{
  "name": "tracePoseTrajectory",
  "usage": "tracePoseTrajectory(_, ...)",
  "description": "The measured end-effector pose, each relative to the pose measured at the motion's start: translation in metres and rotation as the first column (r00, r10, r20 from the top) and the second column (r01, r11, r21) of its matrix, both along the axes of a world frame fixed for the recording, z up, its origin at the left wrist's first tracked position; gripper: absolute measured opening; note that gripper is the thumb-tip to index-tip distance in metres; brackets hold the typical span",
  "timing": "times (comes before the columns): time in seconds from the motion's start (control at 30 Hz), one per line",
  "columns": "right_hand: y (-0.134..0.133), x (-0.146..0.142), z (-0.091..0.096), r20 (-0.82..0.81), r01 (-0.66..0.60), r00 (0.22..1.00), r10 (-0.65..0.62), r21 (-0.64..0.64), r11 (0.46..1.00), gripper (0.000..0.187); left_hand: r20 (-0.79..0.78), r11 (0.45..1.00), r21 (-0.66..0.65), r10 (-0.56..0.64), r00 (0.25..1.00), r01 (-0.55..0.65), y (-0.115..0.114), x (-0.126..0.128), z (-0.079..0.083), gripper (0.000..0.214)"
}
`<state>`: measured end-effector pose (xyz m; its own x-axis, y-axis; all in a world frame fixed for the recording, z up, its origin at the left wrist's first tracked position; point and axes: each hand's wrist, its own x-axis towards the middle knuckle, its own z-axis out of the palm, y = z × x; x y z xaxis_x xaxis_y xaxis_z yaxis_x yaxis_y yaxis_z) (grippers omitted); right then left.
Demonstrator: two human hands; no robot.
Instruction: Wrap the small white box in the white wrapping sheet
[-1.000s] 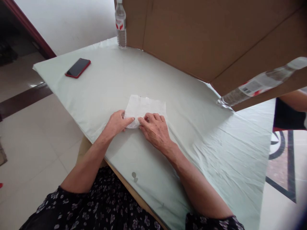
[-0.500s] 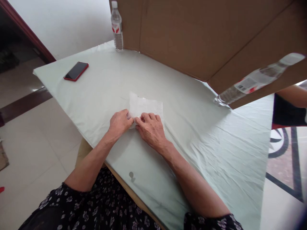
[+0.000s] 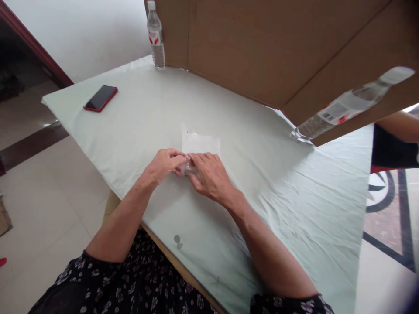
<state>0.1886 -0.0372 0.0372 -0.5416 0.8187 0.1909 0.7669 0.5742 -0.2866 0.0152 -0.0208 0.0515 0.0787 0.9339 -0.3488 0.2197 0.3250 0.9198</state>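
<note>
A white sheet of tissue paper (image 3: 201,142) lies on the pale green tablecloth (image 3: 137,113) in the middle of the table. My left hand (image 3: 165,164) and my right hand (image 3: 209,174) meet at its near edge. Both pinch that edge between thumb and fingers, and the edge is lifted and curled up off the cloth. The far part of the sheet stays flat. The fingertips hide the rolled part.
A red phone (image 3: 100,98) lies at the far left corner. One water bottle (image 3: 155,37) stands at the back, another (image 3: 347,107) leans at the right against a big cardboard wall (image 3: 278,48). Another person's arm (image 3: 397,126) shows at the right edge.
The hands drew closer together and lifted the paper's near edge, curling it over; less of the sheet shows now. The camera view shifted slightly.
</note>
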Motion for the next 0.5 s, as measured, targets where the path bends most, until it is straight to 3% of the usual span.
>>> tracePoseTrajectory(0.13, 0.003, 0.008, 0.009, -0.028, -0.012, 1.000, 0.010, -0.091, 0.996, 0.036, -0.023, 0.981, 0.080, -0.174, 0.985, 0.175, -0.005, -0.008, 0.003, 0.032)
tracePoseTrajectory(0.23, 0.003, 0.010, 0.008, -0.051, 0.001, 0.999, -0.006, -0.096, 0.995, 0.038, -0.231, 0.919, 0.232, -0.268, 0.935, 0.320, -0.010, -0.005, -0.001, 0.031)
tracePoseTrajectory(0.37, 0.003, 0.013, 0.004, -0.160, 0.011, 0.987, -0.029, -0.116, 0.993, 0.042, -0.588, 0.835, 0.390, -0.097, 0.803, 0.387, -0.014, 0.007, -0.012, 0.025)
tracePoseTrajectory(0.5, 0.009, 0.023, 0.005, -0.309, 0.075, 0.945, -0.103, -0.100, 0.992, 0.032, -0.678, 0.732, 0.512, 0.023, 0.735, 0.450, -0.016, 0.011, -0.022, 0.022)
